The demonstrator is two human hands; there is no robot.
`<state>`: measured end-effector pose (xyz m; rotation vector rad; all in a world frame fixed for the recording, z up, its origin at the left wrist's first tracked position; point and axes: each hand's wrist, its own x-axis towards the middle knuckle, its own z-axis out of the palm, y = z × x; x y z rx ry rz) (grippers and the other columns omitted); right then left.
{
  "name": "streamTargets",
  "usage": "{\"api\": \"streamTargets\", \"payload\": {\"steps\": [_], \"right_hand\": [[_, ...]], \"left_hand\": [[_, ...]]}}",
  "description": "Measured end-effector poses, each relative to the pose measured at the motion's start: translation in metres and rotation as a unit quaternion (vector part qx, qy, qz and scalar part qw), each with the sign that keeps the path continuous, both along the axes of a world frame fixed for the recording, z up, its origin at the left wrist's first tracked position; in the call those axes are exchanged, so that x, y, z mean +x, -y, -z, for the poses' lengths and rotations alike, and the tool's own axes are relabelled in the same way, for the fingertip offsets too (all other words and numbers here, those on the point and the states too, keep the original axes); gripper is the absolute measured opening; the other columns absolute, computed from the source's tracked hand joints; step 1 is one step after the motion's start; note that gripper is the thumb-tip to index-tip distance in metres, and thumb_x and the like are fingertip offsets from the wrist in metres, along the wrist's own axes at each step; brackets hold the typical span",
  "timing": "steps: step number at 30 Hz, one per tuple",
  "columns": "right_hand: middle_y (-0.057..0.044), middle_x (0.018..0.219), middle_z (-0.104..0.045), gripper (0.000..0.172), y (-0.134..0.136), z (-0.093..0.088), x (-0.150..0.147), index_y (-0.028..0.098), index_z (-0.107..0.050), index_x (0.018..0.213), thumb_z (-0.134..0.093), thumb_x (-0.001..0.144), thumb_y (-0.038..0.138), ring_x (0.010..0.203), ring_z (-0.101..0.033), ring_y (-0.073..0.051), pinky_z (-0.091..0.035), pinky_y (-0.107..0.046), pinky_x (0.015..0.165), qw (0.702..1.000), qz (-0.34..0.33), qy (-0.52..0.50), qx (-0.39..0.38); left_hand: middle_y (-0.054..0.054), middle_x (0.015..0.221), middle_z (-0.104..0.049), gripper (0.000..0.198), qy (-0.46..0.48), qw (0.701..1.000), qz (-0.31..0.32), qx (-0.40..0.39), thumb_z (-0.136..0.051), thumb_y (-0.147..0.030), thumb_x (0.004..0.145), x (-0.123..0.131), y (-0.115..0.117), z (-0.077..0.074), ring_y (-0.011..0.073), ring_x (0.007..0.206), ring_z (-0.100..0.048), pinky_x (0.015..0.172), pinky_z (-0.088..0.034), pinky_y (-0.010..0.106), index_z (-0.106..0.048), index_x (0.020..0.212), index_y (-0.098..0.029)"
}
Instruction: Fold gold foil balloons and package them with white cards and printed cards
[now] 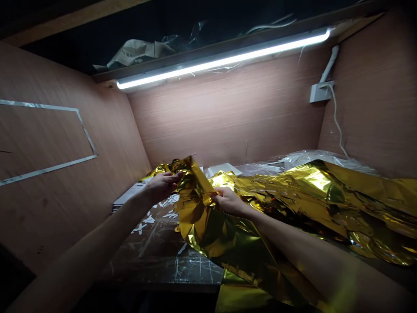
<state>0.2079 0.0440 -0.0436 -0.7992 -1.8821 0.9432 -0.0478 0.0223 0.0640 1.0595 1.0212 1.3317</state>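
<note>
A shiny gold foil piece hangs crumpled in front of me, spilling over the table's front edge. My right hand is closed round a gathered fold of it, the thumb on top. My left hand pinches at the foil's upper left part, fingers curled together; the exact spot of contact is partly hidden. More gold foil lies in a wide, wrinkled heap to the right, behind and beside my right forearm. White cut-out pieces are scattered on the table below my left hand.
The dark, scratched tabletop sits between wooden side walls. A stack of printed sheets rests by the left wall. Clear plastic lies at the back. A tube light crosses overhead; a white socket box with a cord is on the right.
</note>
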Motion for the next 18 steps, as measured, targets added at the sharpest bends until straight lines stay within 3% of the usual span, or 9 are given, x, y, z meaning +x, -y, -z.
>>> {"api": "streamTargets", "payload": {"steps": [6,11,18], "right_hand": [[-0.003,0.077,-0.069,0.024,0.002,0.002,0.0,0.015,-0.072,0.078,-0.056,0.084,0.032,0.074,-0.059,-0.019,-0.045,-0.028,0.068,0.998,0.02,0.057,0.03],[-0.002,0.073,-0.067,0.021,0.006,0.002,-0.004,0.017,-0.07,0.072,-0.052,0.08,0.026,0.07,-0.057,-0.018,-0.043,-0.026,0.066,0.995,0.005,0.09,0.041],[-0.001,0.068,-0.061,0.02,0.001,0.005,-0.002,0.017,-0.061,0.067,-0.047,0.08,0.024,0.067,-0.052,-0.016,-0.038,-0.025,0.063,0.994,0.02,0.104,0.041]], "left_hand": [[0.007,0.072,-0.073,0.009,0.002,0.999,-0.021,0.03,-0.069,0.004,0.086,-0.027,0.01,-0.025,0.008,0.046,-0.064,0.04,-0.054,0.011,-0.074,0.085,-0.004],[0.012,0.074,-0.074,0.013,-0.016,0.998,-0.016,0.06,-0.064,0.006,0.088,-0.034,0.018,-0.048,0.0118,0.051,-0.069,0.039,-0.054,0.011,-0.075,0.086,-0.001],[0.015,0.076,-0.075,0.011,-0.099,0.995,-0.016,0.004,-0.078,0.004,0.077,-0.049,0.023,-0.066,0.0145,0.051,-0.069,0.039,-0.055,0.015,-0.076,0.087,-0.002]]}}
